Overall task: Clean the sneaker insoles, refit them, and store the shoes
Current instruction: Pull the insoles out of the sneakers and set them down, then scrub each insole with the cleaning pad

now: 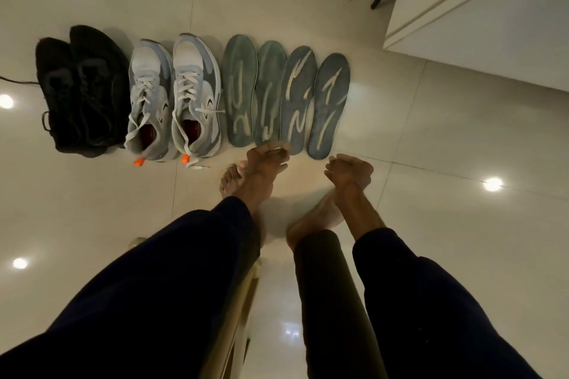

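Insoles [297, 95], four of them, lie side by side on the floor [431, 138] in the head view, toes toward 12 o'clock and heels toward the person. They are dull blue-green, flat and worn, with pale streaks across the surface that read as grime or rubbed-off print. Grey sneakers [195, 95] stand at their 9 o'clock, tongues open and laces loose, with black sneakers [83, 89] further along.

Left hand [264, 161] has curled fingers at the heel ends of the middle two insoles, touching or nearly so. Whether it pinches one I cannot tell. Right hand [349, 171] is loosely curled at 6 o'clock of the rightmost heel, just apart, grasping nothing.

The step looks like picking up an insole to clean. Best to take one by its heel edge, lifting it without dragging its neighbours, and keep pairs in order for refitting.
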